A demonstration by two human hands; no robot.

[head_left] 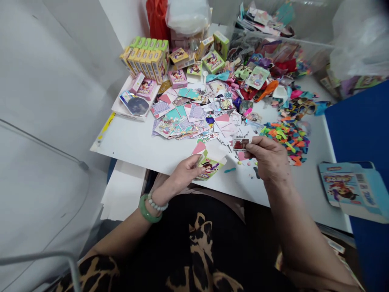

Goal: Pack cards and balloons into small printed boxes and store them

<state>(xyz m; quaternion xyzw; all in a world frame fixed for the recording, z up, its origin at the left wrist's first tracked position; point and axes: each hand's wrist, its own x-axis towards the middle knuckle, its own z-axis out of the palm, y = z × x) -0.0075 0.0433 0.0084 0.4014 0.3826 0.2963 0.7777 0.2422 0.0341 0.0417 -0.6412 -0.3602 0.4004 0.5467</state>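
My left hand (pixel 188 172) grips a small green cardboard box (pixel 209 167) printed with a cartoon figure. Its end flaps stand open, facing up and to the right. Between thumb and fingers, my right hand (pixel 270 158) pinches a small card (pixel 240 143) with dark lettering and a dark red picture. The card is to the right of the box and apart from it. Behind both hands lies a spread of loose printed cards and stickers (pixel 185 115). Close to my right hand is a heap of bright balloons (pixel 287 140).
Rows of yellow and green boxes (pixel 148 59) stand at the back left, behind a white tray (pixel 130 115) with pink boxes. A clear bin (pixel 306 44) of small items is at the back right. A flattened blue box (pixel 349 188) lies at the right edge.
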